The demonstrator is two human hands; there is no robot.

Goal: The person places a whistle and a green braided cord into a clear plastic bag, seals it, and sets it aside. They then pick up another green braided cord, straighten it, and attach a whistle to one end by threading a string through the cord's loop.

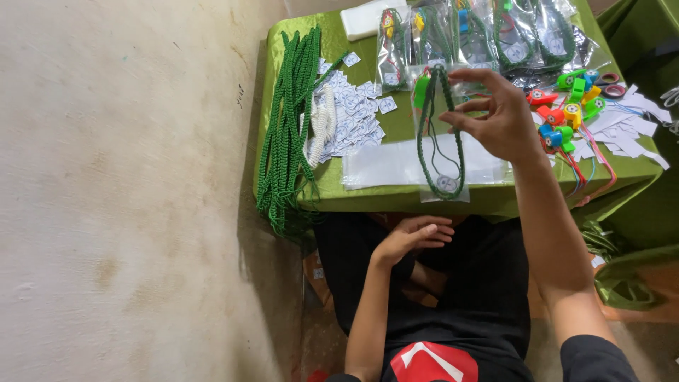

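Resting nearest, the left hand (412, 237) lies open and relaxed on the person's lap, holding nothing. Farther out, the right hand (495, 117) is raised over the near edge of the green table (368, 194), fingers pinching a clear packet (442, 134) that holds a green whistle on a green braided cord. To the left, a bundle of green cords (286, 134) hangs over the table edge beside small paper tags (357, 113). Loose coloured whistles (566, 113) lie to the right; filled packets (488, 35) line the far side.
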